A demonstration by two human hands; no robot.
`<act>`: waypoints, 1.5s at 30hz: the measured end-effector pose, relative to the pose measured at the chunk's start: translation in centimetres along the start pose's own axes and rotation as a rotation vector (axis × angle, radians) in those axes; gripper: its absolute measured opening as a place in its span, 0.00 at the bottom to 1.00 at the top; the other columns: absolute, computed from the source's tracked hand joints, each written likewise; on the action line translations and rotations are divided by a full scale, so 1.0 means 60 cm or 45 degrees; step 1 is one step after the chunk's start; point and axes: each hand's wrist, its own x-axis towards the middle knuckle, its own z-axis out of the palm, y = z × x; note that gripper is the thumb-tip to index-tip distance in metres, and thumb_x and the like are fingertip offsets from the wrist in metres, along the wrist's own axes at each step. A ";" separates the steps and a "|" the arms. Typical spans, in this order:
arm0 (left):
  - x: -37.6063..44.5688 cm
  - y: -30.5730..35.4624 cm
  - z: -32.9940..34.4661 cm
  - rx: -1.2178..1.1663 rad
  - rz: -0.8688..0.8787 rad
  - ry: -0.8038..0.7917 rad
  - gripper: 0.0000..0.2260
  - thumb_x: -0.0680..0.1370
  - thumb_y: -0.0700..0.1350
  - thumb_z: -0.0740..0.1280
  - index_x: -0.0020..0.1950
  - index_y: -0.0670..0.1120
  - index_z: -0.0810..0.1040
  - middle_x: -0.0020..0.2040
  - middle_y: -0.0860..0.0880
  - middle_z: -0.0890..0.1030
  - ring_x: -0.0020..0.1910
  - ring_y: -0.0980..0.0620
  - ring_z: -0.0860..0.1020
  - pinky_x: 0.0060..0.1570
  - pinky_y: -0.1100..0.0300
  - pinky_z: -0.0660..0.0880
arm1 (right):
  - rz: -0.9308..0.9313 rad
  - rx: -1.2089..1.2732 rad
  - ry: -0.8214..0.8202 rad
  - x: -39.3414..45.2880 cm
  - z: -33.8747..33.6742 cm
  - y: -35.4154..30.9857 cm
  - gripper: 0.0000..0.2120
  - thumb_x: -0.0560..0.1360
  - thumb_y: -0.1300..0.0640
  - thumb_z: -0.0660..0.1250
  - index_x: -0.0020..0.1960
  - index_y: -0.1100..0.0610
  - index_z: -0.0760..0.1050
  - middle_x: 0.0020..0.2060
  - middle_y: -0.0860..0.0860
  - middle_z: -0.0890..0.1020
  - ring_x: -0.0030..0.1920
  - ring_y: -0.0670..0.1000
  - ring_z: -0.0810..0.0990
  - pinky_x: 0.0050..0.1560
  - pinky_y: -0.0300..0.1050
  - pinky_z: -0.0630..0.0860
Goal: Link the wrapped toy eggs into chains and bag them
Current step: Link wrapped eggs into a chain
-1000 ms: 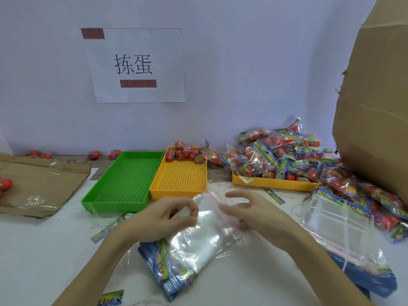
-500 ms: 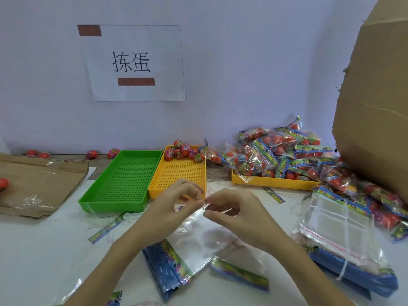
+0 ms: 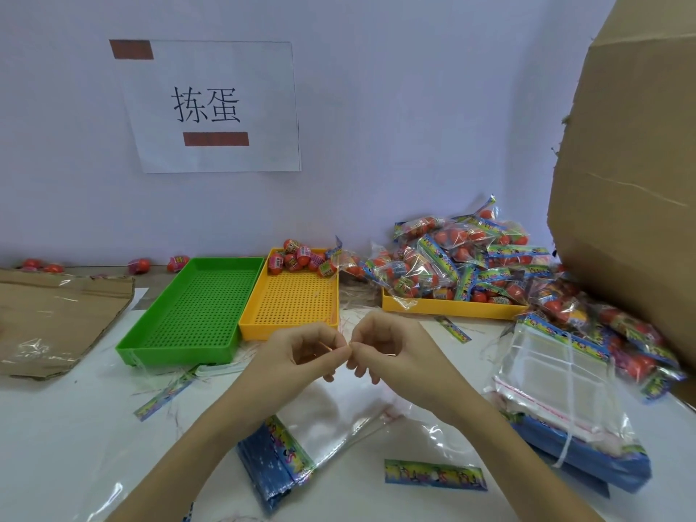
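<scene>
- At the far left of the frame, a flattened piece of brown cardboard (image 3: 56, 318) lies on the white tabletop (image 3: 75, 427), with a few loose red eggs (image 3: 41, 264) behind it against the wall.
- In the upper left, a white paper sign (image 3: 214, 107) with two printed characters hangs on the wall.
- Left of centre, a green perforated tray (image 3: 196, 314) touches a yellow perforated tray (image 3: 293, 295); wrapped toy eggs (image 3: 301, 258) cluster at the yellow tray's far end.
- At centre, the left hand (image 3: 305, 352) and the right hand (image 3: 384, 348) meet fingertip to fingertip above the tabletop, both with curled fingers pinching a thin red strip (image 3: 327, 346) between them.
- Below the hands, a clear plastic bag (image 3: 339, 420) with a colourful header lies flat on a blue stack of bags.
- At lower centre-right, a loose colourful printed strip (image 3: 435, 474) lies on the tabletop.
- Right of centre, a second yellow tray (image 3: 452, 307) carries a heap of bagged eggs (image 3: 452, 258).
- At lower right, a tied bundle of empty bags (image 3: 557, 389) sits just beside more bagged eggs.
- At the far right, a large cardboard box (image 3: 632, 182) rises past the frame's top edge.
</scene>
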 end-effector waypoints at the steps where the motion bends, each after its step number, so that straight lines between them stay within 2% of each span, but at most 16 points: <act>1: 0.000 -0.001 0.003 -0.003 -0.008 0.003 0.05 0.78 0.47 0.74 0.49 0.46 0.85 0.45 0.46 0.86 0.42 0.51 0.80 0.47 0.61 0.78 | 0.015 0.001 -0.009 0.000 -0.001 -0.001 0.03 0.77 0.65 0.66 0.46 0.61 0.78 0.37 0.54 0.86 0.38 0.50 0.85 0.38 0.42 0.79; 4: 0.001 0.001 0.007 0.024 -0.022 0.036 0.02 0.78 0.46 0.74 0.51 0.50 0.86 0.44 0.47 0.86 0.42 0.51 0.83 0.46 0.60 0.80 | 0.028 -0.135 0.162 0.000 -0.015 -0.003 0.03 0.74 0.63 0.68 0.42 0.57 0.78 0.34 0.52 0.85 0.36 0.50 0.84 0.36 0.45 0.80; 6: 0.000 0.002 0.004 0.108 0.005 0.056 0.05 0.79 0.45 0.74 0.52 0.54 0.86 0.47 0.50 0.86 0.44 0.51 0.84 0.46 0.59 0.81 | 0.045 -0.507 0.457 0.003 -0.046 0.003 0.05 0.74 0.60 0.71 0.41 0.54 0.77 0.33 0.48 0.83 0.36 0.48 0.82 0.40 0.50 0.81; 8: -0.002 0.002 0.001 0.268 0.078 0.029 0.05 0.79 0.45 0.74 0.52 0.56 0.86 0.50 0.53 0.86 0.48 0.52 0.84 0.48 0.56 0.82 | 0.167 -0.913 0.636 -0.001 -0.087 0.007 0.05 0.76 0.55 0.71 0.43 0.51 0.77 0.34 0.45 0.81 0.37 0.47 0.79 0.41 0.52 0.80; 11: -0.009 0.001 0.014 0.484 0.236 -0.157 0.07 0.79 0.47 0.76 0.56 0.54 0.86 0.54 0.58 0.85 0.55 0.53 0.83 0.54 0.55 0.79 | 0.433 -1.202 0.734 -0.010 -0.129 0.016 0.06 0.77 0.50 0.72 0.44 0.51 0.77 0.37 0.46 0.80 0.40 0.50 0.79 0.40 0.50 0.80; 14: -0.018 0.003 0.042 0.685 0.394 -0.434 0.15 0.77 0.56 0.77 0.63 0.57 0.85 0.64 0.65 0.81 0.68 0.59 0.76 0.68 0.62 0.69 | 0.458 -1.171 0.763 -0.010 -0.140 0.024 0.03 0.78 0.55 0.72 0.48 0.52 0.79 0.42 0.48 0.81 0.44 0.52 0.79 0.43 0.52 0.80; 16: -0.023 0.003 0.057 0.819 0.450 -0.589 0.21 0.76 0.61 0.75 0.68 0.60 0.81 0.68 0.69 0.78 0.75 0.64 0.68 0.73 0.61 0.61 | 0.405 -1.101 0.728 -0.004 -0.136 0.030 0.05 0.80 0.60 0.69 0.54 0.53 0.79 0.47 0.50 0.81 0.46 0.53 0.78 0.46 0.53 0.79; 18: -0.024 0.001 0.069 0.939 0.525 -0.655 0.21 0.77 0.64 0.73 0.68 0.61 0.81 0.68 0.69 0.77 0.76 0.66 0.64 0.74 0.58 0.58 | 0.353 -1.063 0.692 0.002 -0.130 0.035 0.08 0.81 0.63 0.66 0.55 0.52 0.81 0.49 0.51 0.81 0.45 0.51 0.78 0.47 0.52 0.79; 22: -0.021 0.000 0.080 0.953 0.615 -0.605 0.11 0.80 0.59 0.71 0.59 0.59 0.87 0.60 0.66 0.84 0.70 0.64 0.70 0.71 0.59 0.62 | 0.271 -0.942 0.593 0.007 -0.112 0.040 0.13 0.82 0.65 0.63 0.52 0.50 0.83 0.47 0.45 0.81 0.40 0.45 0.78 0.39 0.39 0.75; 25: -0.019 -0.005 0.080 0.933 0.615 -0.587 0.08 0.82 0.54 0.70 0.55 0.55 0.88 0.57 0.63 0.85 0.66 0.61 0.73 0.68 0.59 0.65 | 0.287 -0.820 0.476 0.008 -0.097 0.034 0.15 0.81 0.66 0.63 0.48 0.48 0.82 0.42 0.44 0.82 0.39 0.45 0.80 0.38 0.35 0.76; 30: -0.016 -0.006 0.068 0.601 0.396 -0.323 0.05 0.81 0.49 0.73 0.53 0.50 0.87 0.50 0.57 0.87 0.55 0.57 0.82 0.58 0.58 0.75 | 0.338 -0.351 0.324 0.005 -0.083 0.013 0.15 0.83 0.66 0.61 0.49 0.52 0.84 0.39 0.47 0.87 0.42 0.46 0.86 0.47 0.43 0.83; 34: -0.006 -0.007 0.044 0.435 0.278 -0.063 0.03 0.80 0.44 0.74 0.47 0.48 0.87 0.43 0.53 0.87 0.47 0.52 0.84 0.52 0.65 0.75 | 0.375 -0.065 0.019 -0.004 -0.081 -0.006 0.14 0.86 0.50 0.59 0.56 0.53 0.83 0.45 0.49 0.88 0.48 0.47 0.87 0.56 0.49 0.83; 37: 0.001 -0.010 0.030 0.222 0.155 0.010 0.02 0.79 0.40 0.74 0.47 0.45 0.86 0.43 0.47 0.87 0.45 0.49 0.85 0.51 0.65 0.76 | 0.293 -0.195 -0.292 -0.015 -0.094 -0.014 0.17 0.83 0.39 0.60 0.61 0.45 0.82 0.55 0.43 0.86 0.59 0.44 0.83 0.62 0.44 0.78; 40: 0.004 -0.013 0.022 0.071 0.105 0.061 0.01 0.79 0.38 0.74 0.48 0.42 0.86 0.45 0.45 0.88 0.47 0.45 0.86 0.51 0.64 0.78 | 0.175 -0.381 -0.471 -0.023 -0.102 -0.011 0.13 0.79 0.49 0.73 0.63 0.45 0.81 0.59 0.40 0.84 0.61 0.41 0.80 0.64 0.39 0.76; 43: 0.005 -0.012 0.019 -0.078 0.056 0.056 0.06 0.79 0.42 0.73 0.51 0.40 0.85 0.49 0.44 0.88 0.51 0.46 0.87 0.53 0.63 0.79 | 0.134 -0.574 -0.407 -0.023 -0.102 -0.003 0.05 0.77 0.53 0.74 0.51 0.45 0.85 0.55 0.37 0.85 0.58 0.38 0.81 0.62 0.38 0.74; 45: 0.006 -0.009 0.018 -0.218 0.012 0.099 0.08 0.79 0.44 0.71 0.53 0.39 0.83 0.52 0.42 0.88 0.53 0.43 0.87 0.53 0.61 0.80 | 0.084 -0.455 -0.246 -0.018 -0.104 -0.002 0.02 0.78 0.55 0.74 0.48 0.50 0.85 0.52 0.41 0.87 0.55 0.40 0.84 0.62 0.41 0.78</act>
